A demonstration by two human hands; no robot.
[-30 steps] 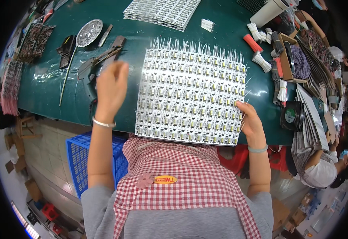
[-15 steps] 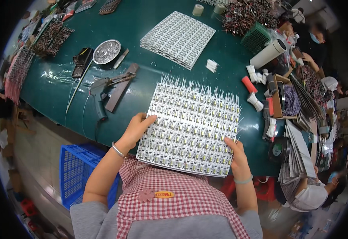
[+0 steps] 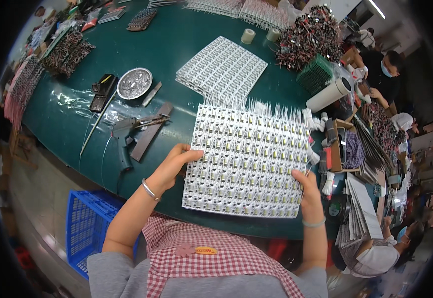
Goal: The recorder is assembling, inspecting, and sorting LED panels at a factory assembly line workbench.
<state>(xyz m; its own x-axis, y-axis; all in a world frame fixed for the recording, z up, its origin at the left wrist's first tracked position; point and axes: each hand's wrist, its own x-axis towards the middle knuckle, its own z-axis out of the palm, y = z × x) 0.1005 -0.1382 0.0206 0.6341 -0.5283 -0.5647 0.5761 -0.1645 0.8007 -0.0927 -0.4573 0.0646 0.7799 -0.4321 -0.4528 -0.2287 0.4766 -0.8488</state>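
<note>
Between my hands is a white circuit board panel (image 3: 246,169), covered in rows of small yellowish components, with thin white wires bristling from its far edge. My left hand (image 3: 174,166) grips its left edge, thumb on top and fingers underneath. On the right edge, my right hand (image 3: 306,187) holds it the same way. The panel is raised over the near edge of the green table. Just beyond it lies a stack of similar white panels (image 3: 221,69), its near corner partly covered by the held panel's wires.
To the left lie a glue gun (image 3: 122,144), a brown bar (image 3: 147,144), a foil dish (image 3: 134,83) and a black holder (image 3: 102,94). At right are a white cylinder (image 3: 328,94), wire bundles and an open box (image 3: 343,144). A blue crate (image 3: 87,233) stands below. Co-workers sit at right.
Both hands have carried the panel a little to the right and lifted it away from my lap. The camera view has also shifted slightly, showing more of the far table.
</note>
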